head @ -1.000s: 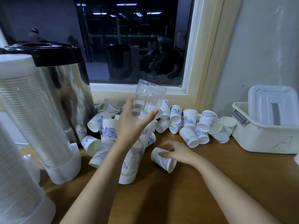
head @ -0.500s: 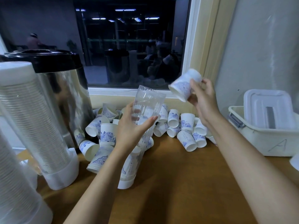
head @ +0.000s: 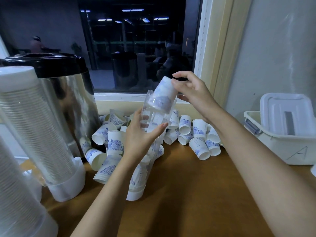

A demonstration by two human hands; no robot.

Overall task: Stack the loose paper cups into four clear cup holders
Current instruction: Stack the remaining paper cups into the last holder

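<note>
Your left hand (head: 142,135) is wrapped around the middle of the clear holder (head: 150,134), which leans with its open top toward the window and its white base on the worktop (head: 196,185). Your right hand (head: 189,93) pinches one cup (head: 164,93) by its closed end, mouth down, already partly inside the holder's top. Several cups look nested low in the tube, so this one probably has some way to drop.

The cup is thin paper: very light, easily crushed at the rim, stiffest at its bottom ring. Keep your fingertips there, as now, and squeeze gently. The holder is thin clear plastic, smooth and likely slippery, and it may flex under a hard grip; a loose full wrap at mid-height should steady it.

The loose cups (head: 196,135) lie heaped along the far edge below the window, spreading left toward the steel urn (head: 68,103). Two filled holders (head: 34,125) stand near left. A white bin (head: 287,134) sits at right.
</note>
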